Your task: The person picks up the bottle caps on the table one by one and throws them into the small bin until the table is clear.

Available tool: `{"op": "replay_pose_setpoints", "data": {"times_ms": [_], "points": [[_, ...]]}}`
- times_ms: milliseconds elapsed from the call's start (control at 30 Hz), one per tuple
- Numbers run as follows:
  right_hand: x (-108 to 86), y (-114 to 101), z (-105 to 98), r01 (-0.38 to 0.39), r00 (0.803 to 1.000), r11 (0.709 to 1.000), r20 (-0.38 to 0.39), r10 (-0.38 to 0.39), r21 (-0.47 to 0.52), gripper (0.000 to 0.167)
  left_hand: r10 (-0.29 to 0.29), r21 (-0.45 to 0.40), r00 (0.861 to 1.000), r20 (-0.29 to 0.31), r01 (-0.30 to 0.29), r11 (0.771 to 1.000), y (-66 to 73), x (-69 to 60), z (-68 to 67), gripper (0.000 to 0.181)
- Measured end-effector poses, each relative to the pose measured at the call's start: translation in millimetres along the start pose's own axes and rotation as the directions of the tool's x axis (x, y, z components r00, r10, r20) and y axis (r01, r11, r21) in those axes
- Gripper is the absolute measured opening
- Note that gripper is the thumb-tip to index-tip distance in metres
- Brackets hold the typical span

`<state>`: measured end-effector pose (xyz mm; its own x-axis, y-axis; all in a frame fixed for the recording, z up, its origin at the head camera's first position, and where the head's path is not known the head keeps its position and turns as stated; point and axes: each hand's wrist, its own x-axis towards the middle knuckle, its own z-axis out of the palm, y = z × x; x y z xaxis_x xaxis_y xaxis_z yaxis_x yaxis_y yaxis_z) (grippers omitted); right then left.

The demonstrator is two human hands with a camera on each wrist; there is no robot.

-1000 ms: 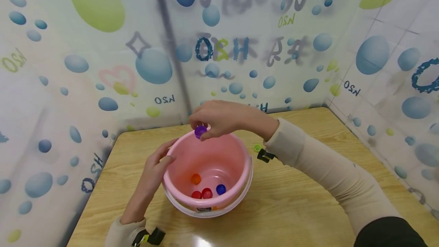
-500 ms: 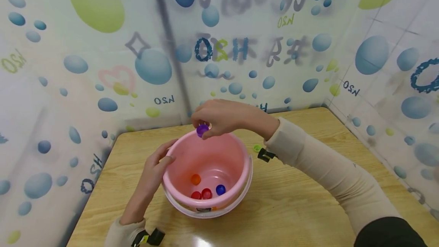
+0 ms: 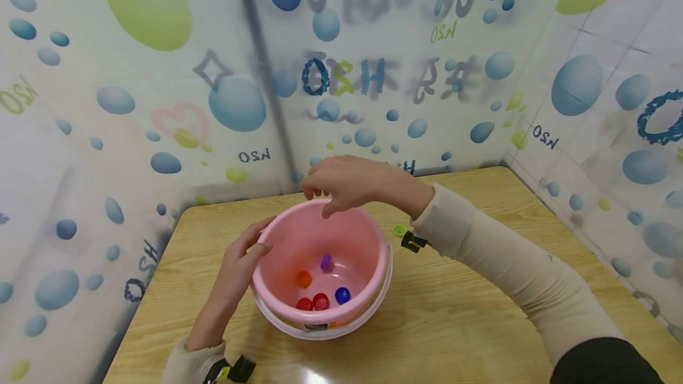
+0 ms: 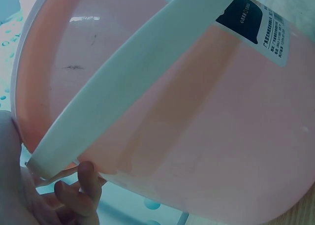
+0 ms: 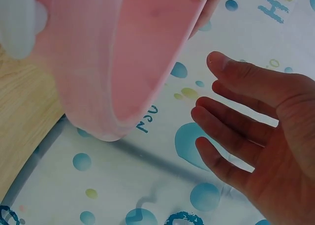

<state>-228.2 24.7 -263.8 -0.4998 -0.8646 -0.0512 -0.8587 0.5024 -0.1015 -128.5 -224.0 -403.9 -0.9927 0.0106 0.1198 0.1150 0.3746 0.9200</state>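
Note:
A pink bucket stands on the table, its mouth facing up and toward me. My left hand grips its left rim, thumb over the inner side and fingers outside. In the left wrist view some fingers curl by the white handle. Above the far rim my right hand is spread with nothing between thumb and fingers. Inside the bucket are a purple cap, an orange one, two red caps and a blue cap. I cannot tell whether the purple one touches the bottom.
A small green cap lies on the wooden table right of the bucket, near my right sleeve. Patterned curtains rise behind the table and at both sides.
My right hand has let go of the purple cap, which has dropped from its fingers into the bucket. The left hand has stayed on the rim.

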Motion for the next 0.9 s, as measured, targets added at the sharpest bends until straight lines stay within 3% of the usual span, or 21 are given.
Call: {"op": "replay_pose_setpoints", "data": {"times_ms": [900], "points": [[-7.2, 9.2, 2.2, 0.020, 1.000, 0.999, -0.015, -0.019, 0.043, 0.033, 0.002, -0.011, 1.000, -0.005, -0.002, 1.000, -0.9, 0.7, -0.6, 0.044]]}}
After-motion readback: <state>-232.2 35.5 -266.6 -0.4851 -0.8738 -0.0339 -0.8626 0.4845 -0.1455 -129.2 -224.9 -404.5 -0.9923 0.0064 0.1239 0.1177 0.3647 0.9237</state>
